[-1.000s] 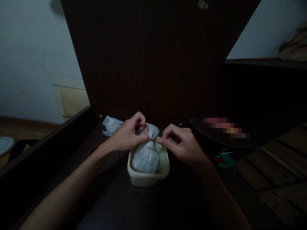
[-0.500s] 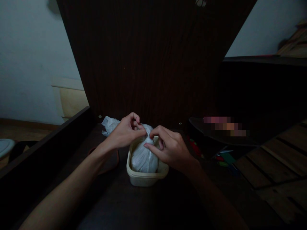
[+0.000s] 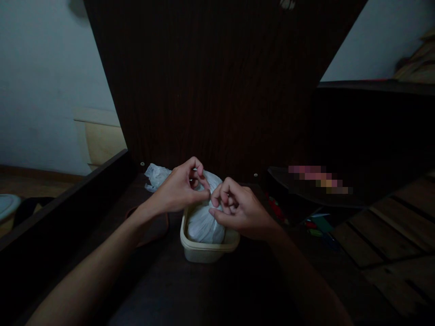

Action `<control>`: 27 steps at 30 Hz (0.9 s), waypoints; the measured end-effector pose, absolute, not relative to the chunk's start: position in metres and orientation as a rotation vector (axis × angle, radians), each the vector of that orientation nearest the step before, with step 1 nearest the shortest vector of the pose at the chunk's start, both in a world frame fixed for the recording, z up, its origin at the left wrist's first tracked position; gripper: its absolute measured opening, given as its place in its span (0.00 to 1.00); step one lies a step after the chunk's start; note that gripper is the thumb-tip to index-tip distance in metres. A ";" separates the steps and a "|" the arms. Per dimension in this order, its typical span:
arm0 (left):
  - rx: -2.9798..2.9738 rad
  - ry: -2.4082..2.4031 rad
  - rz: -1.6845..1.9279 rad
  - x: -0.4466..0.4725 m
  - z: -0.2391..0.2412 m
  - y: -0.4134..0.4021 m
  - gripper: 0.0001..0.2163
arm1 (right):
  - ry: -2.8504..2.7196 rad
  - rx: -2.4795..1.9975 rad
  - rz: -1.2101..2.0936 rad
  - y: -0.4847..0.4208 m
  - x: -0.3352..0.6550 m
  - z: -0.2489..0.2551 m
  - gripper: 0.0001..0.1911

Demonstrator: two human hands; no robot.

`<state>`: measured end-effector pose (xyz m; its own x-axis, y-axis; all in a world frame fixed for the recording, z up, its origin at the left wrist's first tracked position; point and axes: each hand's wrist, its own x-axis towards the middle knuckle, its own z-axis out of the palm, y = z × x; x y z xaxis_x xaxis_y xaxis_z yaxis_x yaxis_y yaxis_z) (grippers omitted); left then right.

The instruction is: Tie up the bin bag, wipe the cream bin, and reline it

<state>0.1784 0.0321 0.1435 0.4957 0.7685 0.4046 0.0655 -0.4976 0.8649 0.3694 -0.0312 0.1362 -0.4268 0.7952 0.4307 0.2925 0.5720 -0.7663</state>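
A knotted white plastic bag (image 3: 205, 222) sits inside a cream plastic container (image 3: 207, 251) on a dark table (image 3: 163, 290). My left hand (image 3: 178, 188) pinches the bag's tied top from the left, fingers closed on the plastic. My right hand (image 3: 238, 209) is curled against the knot from the right, its fingers pinching the same bunched plastic. The knot itself is mostly hidden between my fingers.
A crumpled white bag (image 3: 155, 175) lies behind the container near a tall dark wooden panel (image 3: 217, 81). An orange-brown lid (image 3: 152, 226) lies left of the container. A dark rail (image 3: 68, 199) borders the table's left side. Small coloured items (image 3: 314, 226) lie at the right.
My right hand has moved left from beside the container onto the bag's knot and closed its fingers on it. My left hand has stayed pinched on the top.
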 end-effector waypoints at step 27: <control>1.911 0.607 1.148 0.178 0.154 0.014 0.18 | -1.775 -0.899 0.989 -0.045 0.371 0.147 0.15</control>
<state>0.1785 0.0141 0.1544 0.4714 0.7307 0.4939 -0.0035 -0.5584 0.8295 0.3709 -0.0449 0.1472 -0.3430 0.8732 0.3462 0.1651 0.4188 -0.8929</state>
